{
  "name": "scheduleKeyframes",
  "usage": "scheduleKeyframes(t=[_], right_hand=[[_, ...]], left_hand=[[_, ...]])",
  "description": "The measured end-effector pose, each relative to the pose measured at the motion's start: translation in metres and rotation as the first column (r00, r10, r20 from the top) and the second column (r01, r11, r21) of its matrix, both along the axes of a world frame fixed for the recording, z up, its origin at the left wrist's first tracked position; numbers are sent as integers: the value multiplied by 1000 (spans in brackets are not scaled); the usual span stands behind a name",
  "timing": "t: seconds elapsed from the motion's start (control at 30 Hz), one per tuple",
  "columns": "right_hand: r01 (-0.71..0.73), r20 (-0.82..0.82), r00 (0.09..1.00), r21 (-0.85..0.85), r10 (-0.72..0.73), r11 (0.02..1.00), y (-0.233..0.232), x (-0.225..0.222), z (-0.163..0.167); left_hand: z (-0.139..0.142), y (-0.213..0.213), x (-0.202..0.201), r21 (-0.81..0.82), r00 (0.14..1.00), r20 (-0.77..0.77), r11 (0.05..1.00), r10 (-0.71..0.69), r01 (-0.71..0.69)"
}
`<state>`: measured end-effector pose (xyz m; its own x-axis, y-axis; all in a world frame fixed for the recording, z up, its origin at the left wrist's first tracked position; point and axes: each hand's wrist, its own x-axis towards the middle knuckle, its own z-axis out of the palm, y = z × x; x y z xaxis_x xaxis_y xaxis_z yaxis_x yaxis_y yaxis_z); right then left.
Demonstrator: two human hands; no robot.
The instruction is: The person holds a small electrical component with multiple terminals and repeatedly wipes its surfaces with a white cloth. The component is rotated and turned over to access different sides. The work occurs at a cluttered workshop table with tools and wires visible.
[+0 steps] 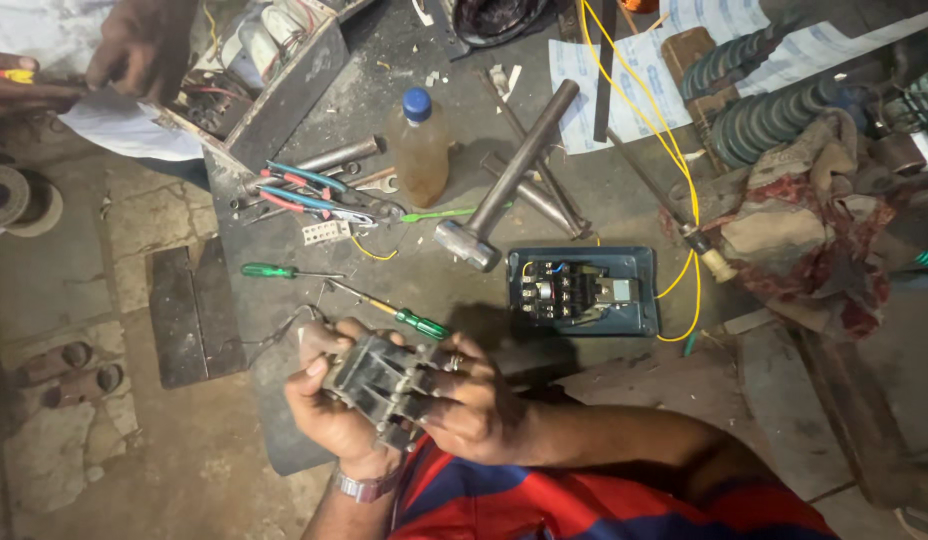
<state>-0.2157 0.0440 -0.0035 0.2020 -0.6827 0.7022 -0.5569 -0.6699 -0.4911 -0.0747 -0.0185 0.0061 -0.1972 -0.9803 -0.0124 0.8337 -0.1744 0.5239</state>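
Both my hands hold a dark grey electrical contactor block [379,385] close to my chest. My left hand [329,415], with a metal wristwatch, cups it from below and the left. My right hand [474,400], wearing a ring, grips its right side with the fingers over the top. Just beyond them on the metal bench lies a green-handled screwdriver [409,320]. An open blue starter box [582,290] with a relay inside sits to the right, a yellow wire [674,160] running from it.
A sledgehammer [509,185], a plastic bottle [421,150], pliers with coloured handles [309,195] and another green screwdriver [284,271] lie on the bench. Another person's hands [134,50] work at a wired box top left. Rags [799,235] and coiled parts are at right.
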Motion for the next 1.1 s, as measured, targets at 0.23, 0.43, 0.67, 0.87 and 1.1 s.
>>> scheduleKeyframes(t=[0.23, 0.43, 0.67, 0.87, 1.1], right_hand=[[68, -43, 997, -52, -70, 996, 2, 2, -4], [22, 11, 1000, -28, -22, 999, 4, 2, -6], [20, -12, 1000, -135, -22, 991, 4, 3, -8], [17, -67, 997, -111, -25, 994, 5, 1, -6], [58, -129, 989, -114, -73, 992, 6, 1, 2]], left_hand=[[4, 2, -5, 136, 1000, -15, 991, 0, 2], [4, 4, -6, 60, 998, 60, 998, 4, -8], [1, 8, -1, 44, 999, 21, 999, -25, 24], [4, 7, -1, -6, 1000, 3, 1000, 17, -17], [7, 7, -1, 19, 1000, -1, 1000, 15, -15]])
